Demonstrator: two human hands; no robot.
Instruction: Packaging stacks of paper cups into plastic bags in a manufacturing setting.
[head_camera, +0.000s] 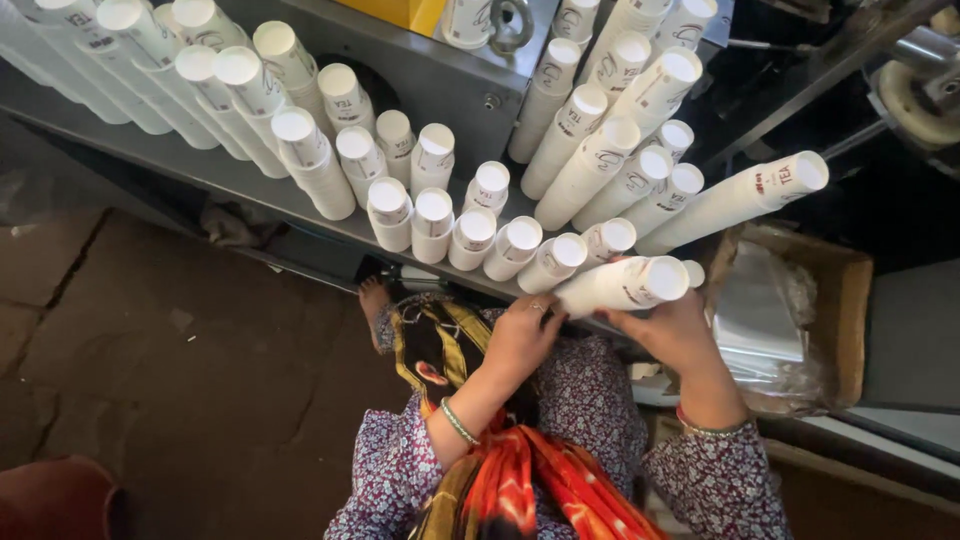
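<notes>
— Two hands, one stack: we have the left hand (520, 335) and the right hand (672, 335) both closed around the same stack of paper cups (625, 284), which lies between them.

— Which way does it lie?

— Nearly level. Its long axis runs from the left hand up and across to the open white end just above the right hand. Our left fingers curl over the narrow end; the right hand cups it from below, nearer the wide end, so the right hand carries more of the length.

— How tightly are we holding?

— Both hands wrap the stack, neither flat nor spread. How hard we are pressing, we cannot tell.

— And just past our hands?

— A row of short cup stacks (475, 235) stands on the grey metal shelf (200, 170), just beyond our knuckles, mouths tilted toward us. To the right of the right hand sits a cardboard box (845, 300) with clear plastic bags (765, 320) in it.

— Farther out?

— One long stack (740, 200) leans out above the box, its axis close to that of the one we hold. Beyond it, more tall stacks (600, 130) lean against the grey machine (440, 80), and another bank of them fans out up to the left of our left hand. Below and left of our hands is the bare dark floor (150, 350).
</notes>
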